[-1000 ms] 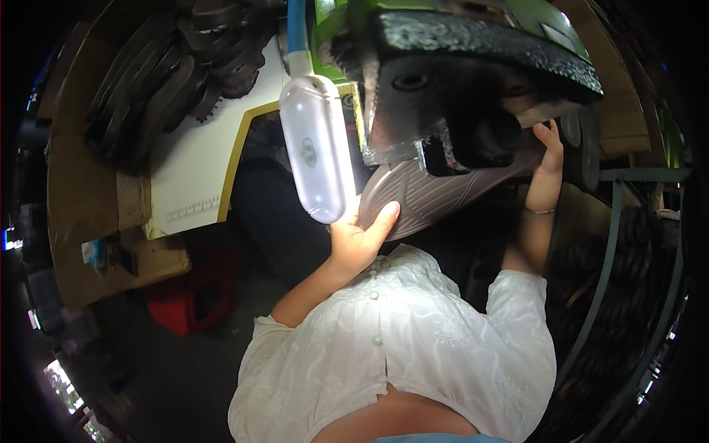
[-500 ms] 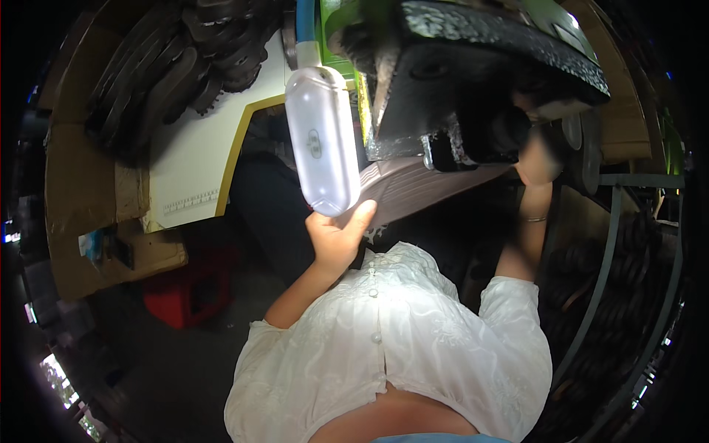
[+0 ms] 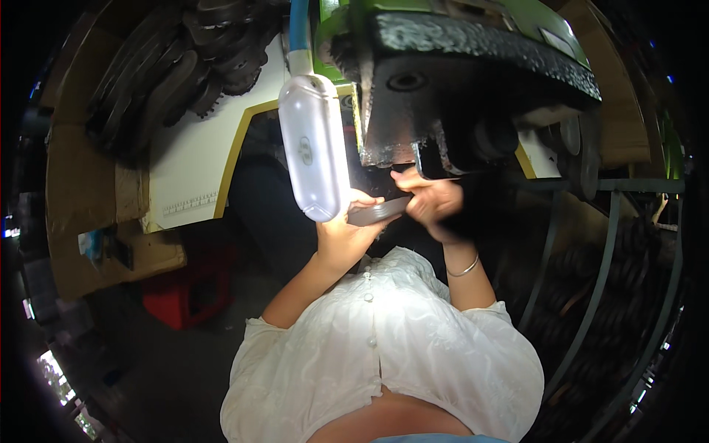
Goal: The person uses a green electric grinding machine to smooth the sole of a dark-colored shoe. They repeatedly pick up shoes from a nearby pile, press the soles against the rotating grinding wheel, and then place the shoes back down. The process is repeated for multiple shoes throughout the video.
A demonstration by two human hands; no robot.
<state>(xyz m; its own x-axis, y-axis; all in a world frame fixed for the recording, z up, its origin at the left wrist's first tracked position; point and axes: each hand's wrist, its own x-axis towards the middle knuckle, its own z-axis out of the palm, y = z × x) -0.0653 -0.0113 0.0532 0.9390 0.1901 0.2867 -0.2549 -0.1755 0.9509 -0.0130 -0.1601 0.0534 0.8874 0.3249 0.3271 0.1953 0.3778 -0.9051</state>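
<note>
My left hand (image 3: pixel 346 235) is raised in front of my chest and grips a flat dark grey ribbed piece (image 3: pixel 378 213) from below. My right hand (image 3: pixel 432 203), with a thin bangle on its wrist, pinches the right end of the same piece. Both hands sit just under a big black machine head (image 3: pixel 473 88) with a rough dark rim and green housing. A white oblong lamp (image 3: pixel 314 144) on a blue stem hangs right beside my left hand and lights it. Most of the piece is seen edge-on, between my fingers.
A white panel with a yellow border (image 3: pixel 199 159) stands behind the lamp. Dark stacked pieces (image 3: pixel 162 66) pile at the upper left, cardboard (image 3: pixel 88 192) at the left, a red box (image 3: pixel 181 299) on the floor. A metal rack (image 3: pixel 591 280) with dark pieces stands at the right.
My right hand has come down and left from the machine's right side to join my left hand. The ribbed piece, held up broad before, is now lower and turned edge-on.
</note>
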